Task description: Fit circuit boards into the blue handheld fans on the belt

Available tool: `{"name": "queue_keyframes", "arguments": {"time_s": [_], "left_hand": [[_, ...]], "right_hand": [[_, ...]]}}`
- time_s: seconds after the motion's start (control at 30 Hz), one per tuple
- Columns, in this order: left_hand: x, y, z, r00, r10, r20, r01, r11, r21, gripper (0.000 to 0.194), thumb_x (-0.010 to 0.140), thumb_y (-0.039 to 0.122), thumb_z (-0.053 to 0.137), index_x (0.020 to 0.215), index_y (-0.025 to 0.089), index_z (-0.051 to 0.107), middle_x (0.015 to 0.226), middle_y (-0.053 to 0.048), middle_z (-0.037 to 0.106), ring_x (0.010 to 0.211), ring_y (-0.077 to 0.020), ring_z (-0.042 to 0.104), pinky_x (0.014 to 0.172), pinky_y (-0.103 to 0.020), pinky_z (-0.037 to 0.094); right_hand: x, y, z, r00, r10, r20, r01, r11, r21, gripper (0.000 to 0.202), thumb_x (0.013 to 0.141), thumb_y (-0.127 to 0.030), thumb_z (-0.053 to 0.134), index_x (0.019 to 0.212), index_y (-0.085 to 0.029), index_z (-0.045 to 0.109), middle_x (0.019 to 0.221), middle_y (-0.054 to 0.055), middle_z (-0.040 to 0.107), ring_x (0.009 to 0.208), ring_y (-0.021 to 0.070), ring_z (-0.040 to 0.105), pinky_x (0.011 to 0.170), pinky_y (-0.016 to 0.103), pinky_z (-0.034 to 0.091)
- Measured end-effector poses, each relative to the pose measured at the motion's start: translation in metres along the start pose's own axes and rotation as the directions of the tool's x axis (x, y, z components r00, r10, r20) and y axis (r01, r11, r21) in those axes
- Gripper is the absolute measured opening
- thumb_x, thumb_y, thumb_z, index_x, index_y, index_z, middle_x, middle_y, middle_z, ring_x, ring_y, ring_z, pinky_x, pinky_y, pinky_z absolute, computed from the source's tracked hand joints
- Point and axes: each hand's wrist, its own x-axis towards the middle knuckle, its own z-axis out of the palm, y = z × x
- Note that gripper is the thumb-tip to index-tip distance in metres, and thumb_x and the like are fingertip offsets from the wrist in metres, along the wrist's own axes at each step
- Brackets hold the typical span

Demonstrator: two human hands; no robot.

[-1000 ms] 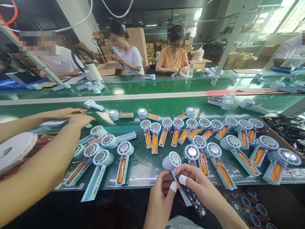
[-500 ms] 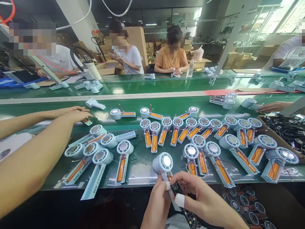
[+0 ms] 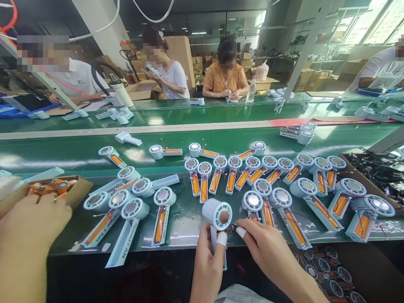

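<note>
My left hand (image 3: 210, 263) is closed around the handle of a pale blue handheld fan (image 3: 210, 212), lifted just above the table's front edge, its round metal-centred face turned up to the right. The thumb, with a white cover on its tip, presses on the handle. My right hand (image 3: 268, 250) pinches at thin red and black wires (image 3: 231, 228) beside the fan head, its thumb also covered in white. A small dark piece shows at these fingertips; the rest is hidden by the hand. Several fans (image 3: 282, 198) with orange batteries in open handles lie around.
At left, a co-worker's hand (image 3: 47, 214) reaches into a cardboard box (image 3: 82, 191) of orange batteries. A box of black parts (image 3: 378, 174) stands at right. Below the table edge, more fans (image 3: 325, 265) lie at lower right. Several people sit across the green line (image 3: 176, 113).
The black circuit board in my right hand has gone from sight, and that hand now pinches near the fan head. The left co-worker's hand moved to the battery box, leaving a fan behind.
</note>
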Motion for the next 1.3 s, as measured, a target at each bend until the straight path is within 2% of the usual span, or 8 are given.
{"name": "queue_keyframes", "arguments": {"time_s": [0.17,0.37,0.5,0.63,0.8,0.9,1.07,1.3], "left_hand": [[0.004,0.002,-0.003,0.982,0.001,0.188,-0.027,0.991,0.133,0.047,0.087,0.044,0.063,0.126,0.021,0.053,0.126,-0.012,0.066,0.116,-0.0301,0.063,0.100,-0.043,0.048],[0.006,-0.004,-0.004,0.995,0.037,0.097,-0.061,0.964,0.259,0.057,0.087,0.055,0.056,0.129,0.018,0.056,0.132,-0.018,0.064,0.124,-0.0377,0.057,0.104,-0.050,0.044],[0.001,-0.005,-0.003,0.999,-0.018,0.037,0.012,0.988,0.152,0.057,0.085,0.053,0.061,0.130,0.019,0.060,0.129,-0.015,0.068,0.121,-0.0343,0.060,0.097,-0.040,0.050],[0.000,0.000,0.000,0.988,-0.150,0.023,0.151,0.987,-0.046,0.052,0.082,0.048,0.066,0.127,0.021,0.065,0.124,-0.010,0.071,0.118,-0.0320,0.062,0.093,-0.035,0.051],[0.001,0.011,0.003,0.945,-0.183,0.270,0.274,0.893,-0.356,0.052,0.084,0.055,0.063,0.123,0.022,0.068,0.114,-0.008,0.074,0.110,-0.0309,0.065,0.093,-0.039,0.052],[-0.005,0.010,0.005,0.941,-0.190,0.280,0.301,0.848,-0.435,0.057,0.082,0.058,0.066,0.127,0.023,0.066,0.125,-0.008,0.071,0.125,-0.0322,0.058,0.103,-0.041,0.048],[-0.015,0.003,0.009,0.957,-0.175,0.232,0.253,0.894,-0.369,0.073,0.074,0.052,0.077,0.138,0.024,0.058,0.140,-0.011,0.064,0.138,-0.0356,0.050,0.112,-0.043,0.042],[-0.014,-0.001,0.010,0.973,-0.229,0.021,0.230,0.967,-0.109,0.050,0.083,0.055,0.067,0.123,0.025,0.068,0.144,-0.008,0.062,0.146,-0.0338,0.041,0.118,-0.042,0.035]], "right_hand": [[0.002,-0.003,-0.015,0.989,-0.141,0.039,0.145,0.912,-0.383,0.025,0.094,-0.010,0.047,0.104,-0.023,0.066,0.078,0.002,0.073,0.062,0.0207,0.069,0.051,0.028,0.029],[0.005,-0.019,-0.026,0.964,-0.028,0.266,0.167,0.840,-0.516,0.022,0.085,-0.001,0.056,0.087,-0.020,0.067,0.076,0.003,0.073,0.062,0.0204,0.069,0.050,0.030,0.017],[0.003,-0.026,-0.036,0.908,-0.133,0.397,0.239,0.943,-0.231,0.006,0.090,-0.021,0.063,0.084,-0.021,0.065,0.080,0.002,0.074,0.067,0.0197,0.067,0.054,0.028,0.023],[0.003,-0.023,-0.030,0.884,-0.249,0.397,0.177,0.962,0.210,0.024,0.094,-0.024,0.054,0.072,-0.020,0.060,0.069,-0.001,0.066,0.062,0.0143,0.059,0.058,0.025,0.032],[0.000,-0.013,0.006,0.915,-0.040,0.401,-0.275,0.666,0.694,0.056,0.097,-0.065,0.044,0.063,-0.021,0.049,0.051,-0.005,0.048,0.047,0.0095,0.042,0.049,0.021,0.032],[-0.006,-0.011,0.021,0.936,0.072,0.343,-0.321,0.572,0.755,0.064,0.094,-0.075,0.041,0.059,-0.022,0.042,0.049,-0.005,0.044,0.045,0.0084,0.036,0.047,0.022,0.028],[-0.011,-0.016,0.020,0.952,0.138,0.272,-0.301,0.567,0.766,0.063,0.094,-0.075,0.042,0.059,-0.022,0.040,0.049,-0.005,0.040,0.047,0.0090,0.036,0.049,0.022,0.029],[-0.016,-0.018,0.028,0.938,0.265,0.223,-0.333,0.517,0.788,0.056,0.091,-0.074,0.048,0.071,-0.022,0.044,0.047,-0.009,0.036,0.041,0.0070,0.027,0.042,0.020,0.025]]}}
